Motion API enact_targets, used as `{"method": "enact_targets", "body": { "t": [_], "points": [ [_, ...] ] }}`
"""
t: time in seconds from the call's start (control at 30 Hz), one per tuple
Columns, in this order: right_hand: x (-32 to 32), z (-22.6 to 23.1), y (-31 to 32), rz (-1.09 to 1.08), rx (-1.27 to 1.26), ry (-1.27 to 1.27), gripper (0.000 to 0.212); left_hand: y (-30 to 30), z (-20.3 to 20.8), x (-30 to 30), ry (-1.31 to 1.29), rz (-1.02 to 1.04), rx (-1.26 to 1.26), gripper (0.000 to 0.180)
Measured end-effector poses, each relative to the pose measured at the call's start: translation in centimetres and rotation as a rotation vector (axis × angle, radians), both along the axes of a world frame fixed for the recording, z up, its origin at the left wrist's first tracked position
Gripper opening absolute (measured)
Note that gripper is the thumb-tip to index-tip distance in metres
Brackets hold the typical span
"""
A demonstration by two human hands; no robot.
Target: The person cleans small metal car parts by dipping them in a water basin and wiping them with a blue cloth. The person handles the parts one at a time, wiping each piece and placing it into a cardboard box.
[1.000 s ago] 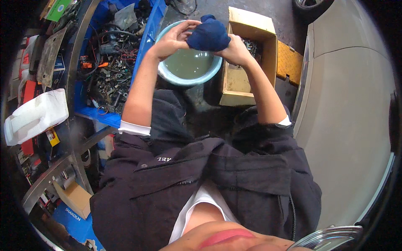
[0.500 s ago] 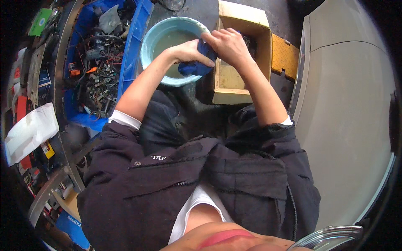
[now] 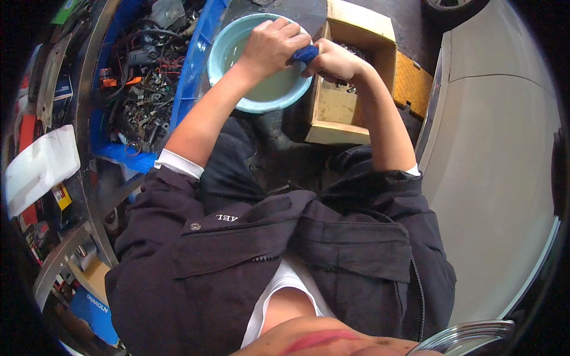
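A bunched dark-blue cloth (image 3: pixel 305 54) is gripped between my two hands, twisted tight so that only a short piece shows. My left hand (image 3: pixel 272 47) is closed round one end, above the light-blue basin (image 3: pixel 215 66). Closed on the other end, my right hand (image 3: pixel 337 62) is over the gap between the basin and the open cardboard box (image 3: pixel 339 135). Cloudy, greenish water (image 3: pixel 270 89) lies in the basin. Most of the cloth is hidden inside my fingers.
Left of the basin, a blue crate (image 3: pixel 189 74) holds tangled wires and metal parts. A metal-framed shelf (image 3: pixel 98 204) with boxes runs along the left. A pale car body (image 3: pixel 493 148) fills the right side, beside a yellow textured plate (image 3: pixel 412 80).
Both hands have changed their grip, and the cloth has gone from a loose hanging bundle to a tight twist. My left hand has moved up, and my right hand slightly right and down.
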State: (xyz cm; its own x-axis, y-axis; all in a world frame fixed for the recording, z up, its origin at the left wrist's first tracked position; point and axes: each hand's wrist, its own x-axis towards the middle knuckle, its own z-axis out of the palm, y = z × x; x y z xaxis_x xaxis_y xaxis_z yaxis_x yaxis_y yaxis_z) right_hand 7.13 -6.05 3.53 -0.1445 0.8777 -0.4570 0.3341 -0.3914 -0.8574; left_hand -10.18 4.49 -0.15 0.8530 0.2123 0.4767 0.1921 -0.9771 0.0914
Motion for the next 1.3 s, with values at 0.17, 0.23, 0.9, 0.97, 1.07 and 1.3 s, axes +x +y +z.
{"method": "enact_targets", "body": {
  "t": [0.17,0.23,0.9,0.97,1.07,1.3],
  "points": [
    [-0.4,-4.7,2.3,-0.113,-0.021,0.179,0.012,2.3,-0.8,-0.7,-0.120,0.018,0.096,0.054],
    [-1.5,-4.7,2.5,-0.241,-0.027,0.289,0.012,3.4,-0.9,-1.0,-0.122,0.084,0.096,0.057],
    [-1.7,-4.3,1.6,-0.145,0.475,0.279,0.054,3.0,-5.0,1.4,-0.293,-0.132,-0.947,0.072],
    [-1.4,-4.5,1.4,-0.154,0.508,0.273,0.054,2.8,-4.5,1.8,-0.292,-0.181,-0.861,0.073],
    [-0.8,-6.1,1.1,-0.217,0.431,0.042,0.061,4.3,-4.7,0.2,-0.184,-0.349,-1.121,0.083],
    [0.9,-4.2,1.7,-0.177,0.560,-0.650,0.055,3.0,1.1,-0.2,-0.095,-0.130,-2.247,0.062]
  ]
}}
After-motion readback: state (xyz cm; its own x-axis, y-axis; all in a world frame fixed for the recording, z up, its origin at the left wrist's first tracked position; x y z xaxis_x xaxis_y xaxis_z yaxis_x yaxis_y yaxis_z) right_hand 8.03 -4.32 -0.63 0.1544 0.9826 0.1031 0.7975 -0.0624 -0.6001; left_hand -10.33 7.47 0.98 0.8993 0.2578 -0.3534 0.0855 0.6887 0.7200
